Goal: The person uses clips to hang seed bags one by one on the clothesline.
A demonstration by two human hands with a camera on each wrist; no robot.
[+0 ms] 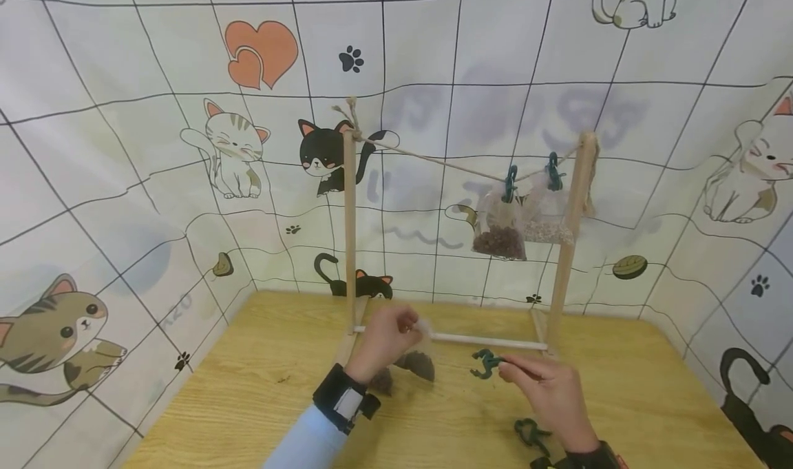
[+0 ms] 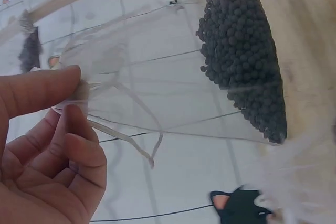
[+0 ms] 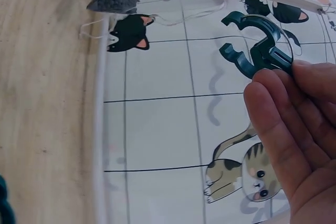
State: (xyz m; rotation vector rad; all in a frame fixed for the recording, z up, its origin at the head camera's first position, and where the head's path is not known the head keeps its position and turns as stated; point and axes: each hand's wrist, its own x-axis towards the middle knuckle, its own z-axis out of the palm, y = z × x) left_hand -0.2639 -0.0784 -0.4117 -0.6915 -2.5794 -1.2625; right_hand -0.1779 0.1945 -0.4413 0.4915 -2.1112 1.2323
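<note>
Pinching the limp, light-looking bag [image 2: 210,61] by its top is my left hand [image 1: 385,338]; right hand [image 1: 551,388], three o'clock, is gripping a clip [image 3: 265,51].

There are four clear bags [image 1: 499,240], two wooden posts [image 1: 350,228], one rope [image 1: 434,158] and four green clips [image 1: 510,184], possibly five.

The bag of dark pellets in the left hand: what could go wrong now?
The left hand pinches the bag near its top, so it might slip. The green clip in the right hand might grip the bag poorly. The cord dips where two bags hang; added weight might slide them together.
</note>
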